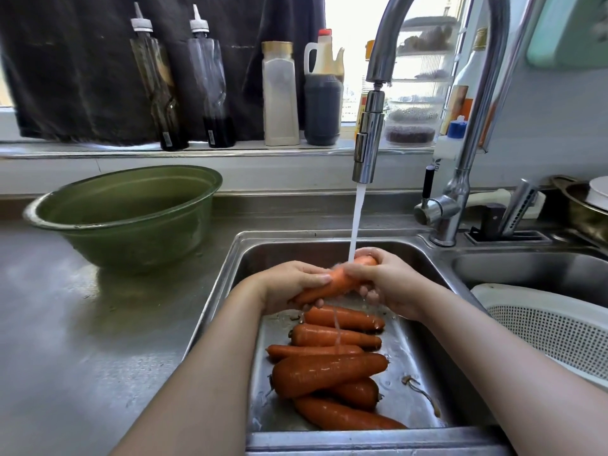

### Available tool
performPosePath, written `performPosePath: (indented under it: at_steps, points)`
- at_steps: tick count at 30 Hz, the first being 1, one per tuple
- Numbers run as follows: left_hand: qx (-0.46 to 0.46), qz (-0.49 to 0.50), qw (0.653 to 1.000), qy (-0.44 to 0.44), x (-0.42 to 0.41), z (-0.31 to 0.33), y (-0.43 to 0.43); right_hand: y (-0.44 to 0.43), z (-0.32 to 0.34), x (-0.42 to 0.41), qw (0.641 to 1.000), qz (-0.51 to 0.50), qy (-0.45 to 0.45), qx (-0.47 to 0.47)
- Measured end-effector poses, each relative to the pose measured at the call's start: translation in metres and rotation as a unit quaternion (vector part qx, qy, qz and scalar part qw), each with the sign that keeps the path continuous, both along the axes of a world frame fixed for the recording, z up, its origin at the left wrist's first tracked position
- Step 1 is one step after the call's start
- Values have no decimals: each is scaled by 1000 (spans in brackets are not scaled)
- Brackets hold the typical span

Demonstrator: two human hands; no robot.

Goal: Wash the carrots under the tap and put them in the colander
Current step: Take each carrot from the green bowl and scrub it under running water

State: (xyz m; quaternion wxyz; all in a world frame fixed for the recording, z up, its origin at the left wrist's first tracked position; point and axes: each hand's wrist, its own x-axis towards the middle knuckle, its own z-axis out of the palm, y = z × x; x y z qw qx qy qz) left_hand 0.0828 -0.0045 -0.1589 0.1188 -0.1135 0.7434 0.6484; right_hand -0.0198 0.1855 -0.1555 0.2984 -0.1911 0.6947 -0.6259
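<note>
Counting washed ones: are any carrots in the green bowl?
No: the green bowl shows only its bare inside; the loose carrots lie in the sink.

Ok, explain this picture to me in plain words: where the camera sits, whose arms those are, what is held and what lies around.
There is only one picture. It comes from a wide-angle camera worn on a person's head, looking down at their own bare arms; no machine is involved. The left hand and the right hand both grip one carrot under the water running from the tap. Below it, more carrots lie in the steel sink. The white colander sits in the basin to the right; its inside is mostly out of view. A green bowl stands on the counter to the left, and bottles line the windowsill behind.
</note>
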Motion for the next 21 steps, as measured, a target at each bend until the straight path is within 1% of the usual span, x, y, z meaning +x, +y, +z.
performPosePath:
  at_steps: [3, 4, 5, 7, 10, 13, 15, 16, 18, 20, 21]
  points:
    - [-122, 50, 991, 26, -3, -1, 6, -1, 0, 2, 1000, -6, 18, 22]
    - [-147, 67, 986, 31, -5, -1, 9, -4, 0, 2, 999, -25, 23, 30]
    - [-151, 80, 985, 34, -7, -1, 12, -7, -1, 1, 998, -51, 27, 35]
    - [-105, 88, 990, 30, -9, 0, 16, -10, -3, -4, 994, -102, 32, 37]
    - [34, 59, 998, 16, -6, 4, 14, -6, -7, -14, 984, -168, 34, 42]
    - [104, 38, 993, 34, -6, 5, 11, -1, -6, -19, 978, -206, 13, 29]
    - [110, 82, 989, 53, -8, 4, 15, 2, -2, -17, 982, -189, -20, 22]
    - [98, 114, 987, 63, -10, 2, 19, 4, 0, -15, 985, -171, -16, 36]
    - [74, 189, 976, 79, -13, -1, 25, 10, -2, -14, 987, -129, 42, 88]
    - [89, 257, 957, 98, -16, -3, 28, 15, -4, -11, 981, -81, 115, 137]
    - [106, 281, 948, 107, -17, -2, 30, 16, -4, -10, 979, -52, 130, 148]
